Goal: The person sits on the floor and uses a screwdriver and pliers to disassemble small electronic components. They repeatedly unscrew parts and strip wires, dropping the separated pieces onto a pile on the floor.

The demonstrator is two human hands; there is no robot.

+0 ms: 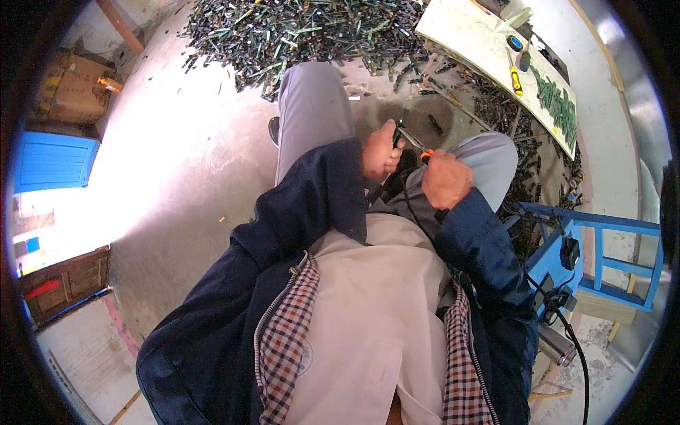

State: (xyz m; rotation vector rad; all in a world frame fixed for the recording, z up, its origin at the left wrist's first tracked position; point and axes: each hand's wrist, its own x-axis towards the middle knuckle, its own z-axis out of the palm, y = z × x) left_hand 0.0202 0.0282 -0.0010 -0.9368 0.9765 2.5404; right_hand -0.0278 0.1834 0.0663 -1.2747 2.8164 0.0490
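Observation:
My left hand (pixel 381 151) is closed around a small dark green strip (pixel 403 115), whose end sticks up past the thumb. In my right hand (pixel 446 180) are pliers (pixel 413 138) with orange and black handles, their metal jaws pointing toward the strip. The jaws are at or close to the strip; whether they bite on it I cannot tell. Both hands are in front of my lap, between my grey-trousered knees. A loose dark strip (pixel 435 125) lies on the floor just beyond the pliers.
A big heap of dark green strips (pixel 304 35) covers the floor ahead. At the right, a white board (pixel 464 32) bears a yellow-handled screwdriver (pixel 516 82) and more green strips (pixel 556 106). Nearer stand a blue frame (pixel 623 266) with cables and a steel flask (pixel 557 346). Boxes (pixel 79 88) sit far left.

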